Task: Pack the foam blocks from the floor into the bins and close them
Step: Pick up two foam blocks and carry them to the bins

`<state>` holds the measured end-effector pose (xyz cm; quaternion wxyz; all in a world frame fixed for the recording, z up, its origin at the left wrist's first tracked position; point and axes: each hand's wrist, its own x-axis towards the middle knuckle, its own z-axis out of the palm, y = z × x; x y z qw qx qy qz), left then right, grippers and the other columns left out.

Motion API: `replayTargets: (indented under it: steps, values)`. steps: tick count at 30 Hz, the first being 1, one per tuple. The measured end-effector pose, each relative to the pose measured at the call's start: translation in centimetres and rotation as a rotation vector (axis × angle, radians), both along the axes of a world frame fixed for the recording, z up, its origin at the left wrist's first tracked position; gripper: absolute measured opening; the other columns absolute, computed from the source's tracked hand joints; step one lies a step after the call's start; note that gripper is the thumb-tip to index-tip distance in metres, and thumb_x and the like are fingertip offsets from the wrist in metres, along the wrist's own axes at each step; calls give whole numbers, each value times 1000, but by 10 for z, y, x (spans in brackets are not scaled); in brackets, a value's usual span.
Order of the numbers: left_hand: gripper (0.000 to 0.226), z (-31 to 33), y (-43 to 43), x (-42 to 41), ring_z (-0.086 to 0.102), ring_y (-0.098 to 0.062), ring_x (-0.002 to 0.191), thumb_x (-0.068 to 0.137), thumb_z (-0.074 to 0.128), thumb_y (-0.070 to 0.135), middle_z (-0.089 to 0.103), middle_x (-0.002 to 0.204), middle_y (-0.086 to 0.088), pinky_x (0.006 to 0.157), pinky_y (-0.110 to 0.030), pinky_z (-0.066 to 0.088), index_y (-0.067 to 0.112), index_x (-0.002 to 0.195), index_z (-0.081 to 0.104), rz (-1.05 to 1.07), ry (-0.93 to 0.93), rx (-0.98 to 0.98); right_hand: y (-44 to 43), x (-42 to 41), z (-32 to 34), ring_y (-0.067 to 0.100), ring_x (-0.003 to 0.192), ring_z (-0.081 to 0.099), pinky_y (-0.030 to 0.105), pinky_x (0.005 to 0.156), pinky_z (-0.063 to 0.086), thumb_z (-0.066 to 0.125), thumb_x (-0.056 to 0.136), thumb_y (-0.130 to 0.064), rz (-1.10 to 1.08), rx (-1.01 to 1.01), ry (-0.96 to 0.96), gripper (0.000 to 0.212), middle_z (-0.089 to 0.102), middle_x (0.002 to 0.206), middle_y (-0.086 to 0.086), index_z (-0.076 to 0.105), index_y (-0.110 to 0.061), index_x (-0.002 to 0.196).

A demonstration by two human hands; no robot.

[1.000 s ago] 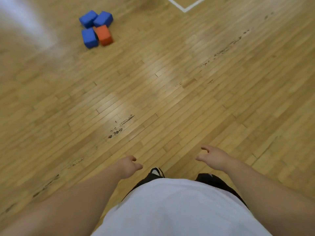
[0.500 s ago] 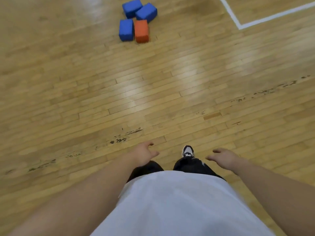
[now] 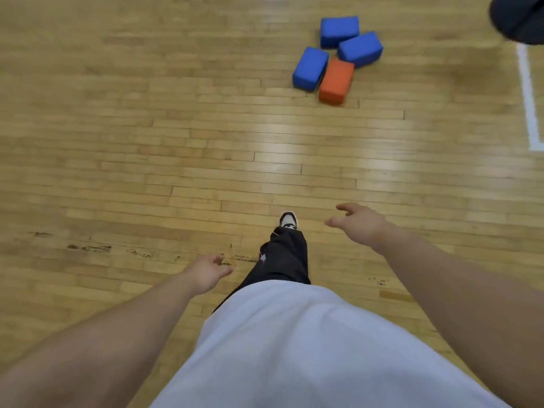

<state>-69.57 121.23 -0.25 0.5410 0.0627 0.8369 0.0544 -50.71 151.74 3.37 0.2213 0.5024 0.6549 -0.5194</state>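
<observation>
Wooden floor (image 3: 176, 142), pale glossy strips running crosswise, with soft patches of reflected light; we enter it as the ground for all that follows.

Item one: foam blocks, four, in a tight cluster on the floor at the upper right of the head view, well ahead of the person. We count three blue and one orange. The far blue block (image 3: 338, 30) lies at the back. The right blue block (image 3: 360, 48) sits just in front of it, touching it. The left blue block (image 3: 310, 69) lies at the near left of the cluster. The orange block (image 3: 335, 81) lies nearest, its long side against the left blue block and its far end against the right blue block. No hand touches any of them.

Item two: left hand (image 3: 206, 273), low beside the leg, fingers loosely curled, holding nothing.

Item three: right hand (image 3: 359, 225), stretched further forward, fingers relaxed and slightly spread, likewise holding nothing.

Item four: shoe (image 3: 288, 220), black and white, toe forward, below a dark trouser leg (image 3: 282, 260); white shirt (image 3: 294, 348) fills the bottom of the view.

Item five: white line (image 3: 527, 98) painted along the right edge.

Item six: dark scuff marks (image 3: 88, 248) at the left.

Item seven: dark shape (image 3: 518, 19) in the top right corner; we cannot tell what it is.
</observation>
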Motion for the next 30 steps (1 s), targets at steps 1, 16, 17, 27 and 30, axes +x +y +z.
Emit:
replayTargets:
  steps: [1, 16, 17, 27, 30]
  values:
    - [64, -1, 22, -17, 55, -29, 123, 94, 65, 45, 52, 146, -10, 97, -33, 45, 16, 149, 46, 5, -12, -6, 18, -12, -2, 26, 130, 49, 35, 101, 38, 70, 88, -49, -22, -11, -18, 68, 49, 148, 4, 46, -30, 149]
    - [62, 30, 456, -215, 56, -24, 117, 93, 64, 47, 53, 141, -7, 95, -31, 44, 25, 148, 46, -300, -63, 309, 289, -113, -19, 31, 135, 46, 40, 107, 37, 70, 90, -40, -291, -75, -289, 68, 49, 149, 11, 46, -16, 149]
    - [62, 28, 475, -229, 56, -25, 121, 93, 64, 47, 50, 146, -8, 94, -31, 44, 26, 148, 46, -291, -65, 310, 309, -131, -23, 31, 135, 46, 40, 107, 37, 70, 90, -41, -292, -81, -290, 68, 50, 148, 11, 46, -17, 149]
    - [57, 32, 568, -406, 55, -21, 108, 96, 61, 47, 54, 139, -6, 91, -33, 45, 25, 147, 46, -1, 70, 100, 529, -376, -26, 27, 121, 51, 38, 102, 41, 71, 88, -46, -89, -66, -74, 69, 53, 142, 6, 46, -25, 148]
    - [56, 32, 600, -460, 54, -17, 92, 97, 61, 43, 61, 122, -4, 79, -32, 44, 22, 147, 45, 46, 100, 69, 581, -450, -25, 26, 120, 51, 36, 96, 41, 70, 89, -45, -73, -45, 36, 69, 52, 140, 5, 44, -26, 150]
